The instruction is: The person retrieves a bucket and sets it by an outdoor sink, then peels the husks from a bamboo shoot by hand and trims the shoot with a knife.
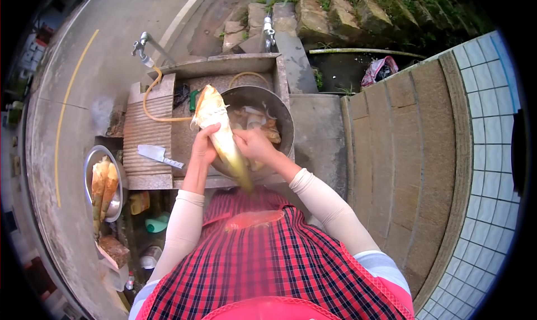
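- Long, tapered bamboo shoot, orange-brown at its thick end, cream along the middle and yellow-green at its blurred narrow end [222, 131]: centre of the frame, held aslant above the left side of the basin, thick end towards the top
- Left hand [206, 144]: closed around the left side of the shoot, near its middle, thumb laid across the pale surface
- Right hand [256, 145]: fingers curled in, closed on the right edge of the shoot opposite the left hand; fingertips partly hidden
- Large, round, grey metal basin [288, 127]: centre of the frame, in the rectangular concrete sink [187, 147]; pale and brown pieces [258, 120] lie inside
- Broad-bladed silver cleaver with grey handle [154, 153]: left of centre, flat on the ribbed, grey-brown washing slab [146, 131], handle towards the lower right
- Thin, yellow-orange hose [146, 103]: upper left, running from the metal tap [142, 49] down to the sink
- Round, shiny metal bowl [89, 172]: far left, containing orange-brown, husk-covered shoots [103, 186]
- Green plastic bottle [158, 224]: lower left, below the sink's level
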Motion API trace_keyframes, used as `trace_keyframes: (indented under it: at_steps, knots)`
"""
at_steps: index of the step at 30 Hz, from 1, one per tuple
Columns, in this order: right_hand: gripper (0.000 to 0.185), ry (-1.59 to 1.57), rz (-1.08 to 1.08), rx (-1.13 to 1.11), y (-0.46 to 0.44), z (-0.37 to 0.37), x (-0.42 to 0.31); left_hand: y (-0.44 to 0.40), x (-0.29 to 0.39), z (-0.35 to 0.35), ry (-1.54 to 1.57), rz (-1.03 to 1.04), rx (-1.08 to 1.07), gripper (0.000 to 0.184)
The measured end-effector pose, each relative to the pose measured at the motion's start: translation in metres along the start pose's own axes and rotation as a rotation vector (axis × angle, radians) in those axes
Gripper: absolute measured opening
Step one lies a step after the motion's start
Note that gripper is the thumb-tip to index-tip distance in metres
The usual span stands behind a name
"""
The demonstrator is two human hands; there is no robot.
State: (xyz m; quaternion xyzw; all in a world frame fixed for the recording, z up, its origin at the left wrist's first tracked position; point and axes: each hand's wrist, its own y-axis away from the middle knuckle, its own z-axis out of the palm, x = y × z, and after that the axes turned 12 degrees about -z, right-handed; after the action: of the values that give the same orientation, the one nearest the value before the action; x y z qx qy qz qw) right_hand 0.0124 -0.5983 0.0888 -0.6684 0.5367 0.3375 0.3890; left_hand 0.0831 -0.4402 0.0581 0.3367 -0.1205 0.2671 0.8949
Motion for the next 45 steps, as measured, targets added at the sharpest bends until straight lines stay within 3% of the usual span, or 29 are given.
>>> trace_keyframes:
  at_steps: [8,14,17,20,23,27,29,32,35,36,39,40,43,44,45]
  knots:
    - [0.018,0.135,-0.131,0.012,0.011,0.013,0.003,0.001,-0.011,0.001,-0.033,-0.028,0.116,0.040]
    - [0.014,0.108,-0.074,0.190,0.020,0.030,0.014,0.003,-0.018,-0.006,-0.021,-0.019,0.116,0.043]
    - [0.013,-0.022,0.057,0.255,0.022,0.028,0.012,0.007,-0.019,-0.008,0.039,-0.016,0.052,0.048]
    - [0.017,-0.444,0.409,0.115,0.019,0.025,0.015,0.007,-0.023,-0.014,0.103,0.001,0.003,0.052]
    - [0.023,-0.763,0.504,0.040,0.022,0.027,0.026,0.008,-0.027,-0.012,0.148,0.048,-0.009,0.056]
    - [0.030,-0.935,0.520,0.054,0.029,0.022,0.018,0.006,-0.034,-0.016,0.188,0.067,-0.064,0.062]
    - [0.029,-1.162,0.580,0.086,0.033,0.030,0.027,0.005,-0.034,-0.019,0.216,0.043,-0.172,0.067]
    - [0.031,-1.204,0.601,0.168,0.032,0.030,0.009,0.005,-0.032,-0.013,0.211,0.030,-0.336,0.072]
    - [0.035,-0.706,0.369,0.210,0.031,0.043,0.017,0.006,-0.023,-0.007,0.173,0.012,-0.433,0.072]
    - [0.031,-0.279,0.293,0.239,0.028,0.038,0.009,0.007,-0.021,-0.006,0.160,0.001,-0.454,0.071]
    - [0.021,0.251,0.309,0.293,0.030,0.044,0.000,0.015,-0.011,-0.008,0.008,-0.091,-0.079,0.055]
    - [0.018,0.288,0.264,0.336,0.030,0.044,-0.002,0.024,-0.007,0.007,-0.302,-0.105,0.114,0.049]
    - [0.021,0.360,0.139,0.254,0.032,0.042,-0.002,-0.002,-0.035,0.026,-0.398,0.139,0.357,0.045]
    - [0.022,0.331,0.178,0.257,0.031,0.041,-0.003,-0.012,-0.044,0.025,-0.297,0.261,0.460,0.041]
    - [0.023,0.305,0.216,0.264,0.028,0.039,-0.002,-0.015,-0.045,0.025,-0.271,0.225,0.427,0.041]
